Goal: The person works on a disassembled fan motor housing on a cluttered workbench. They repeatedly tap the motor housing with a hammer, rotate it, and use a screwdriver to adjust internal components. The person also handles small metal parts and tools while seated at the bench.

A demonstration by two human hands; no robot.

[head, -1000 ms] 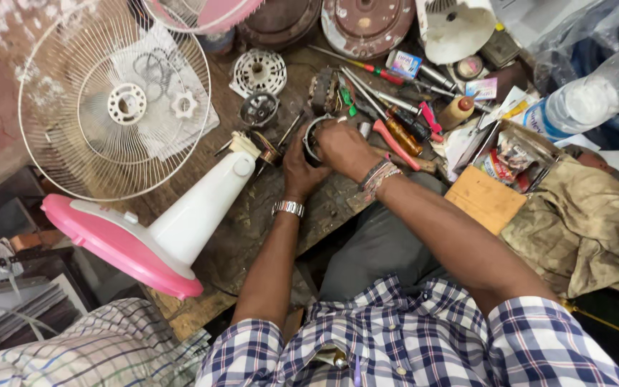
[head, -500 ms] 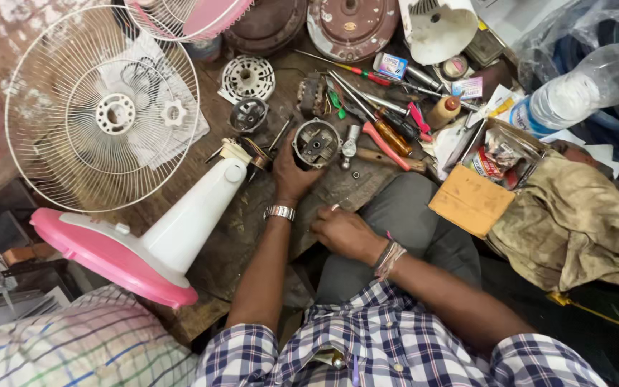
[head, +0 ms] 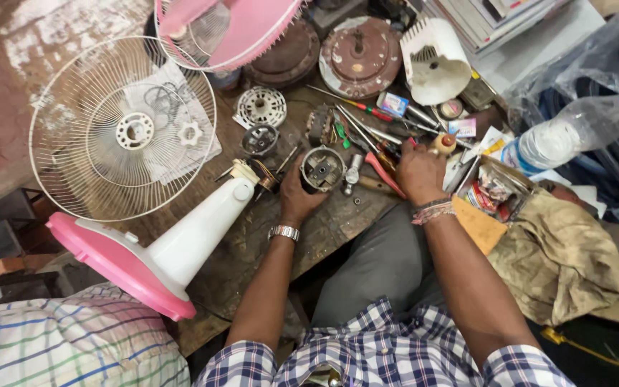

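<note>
Both my hands are on the workbench (head: pixel 324 229), apart. My left hand (head: pixel 296 195) is clamped around the motor (head: pixel 322 169), holding it near the bench's middle, open face up. My right hand (head: pixel 418 172) rests palm down on the tools (head: pixel 377 154) just right of the motor; I cannot tell whether its fingers grip anything. A white fan stand (head: pixel 198 233) with a pink base (head: pixel 120 265) lies tipped toward the bench's left edge, beside the wire guard (head: pixel 122 129). A water bottle (head: pixel 567 136) lies at the far right.
</note>
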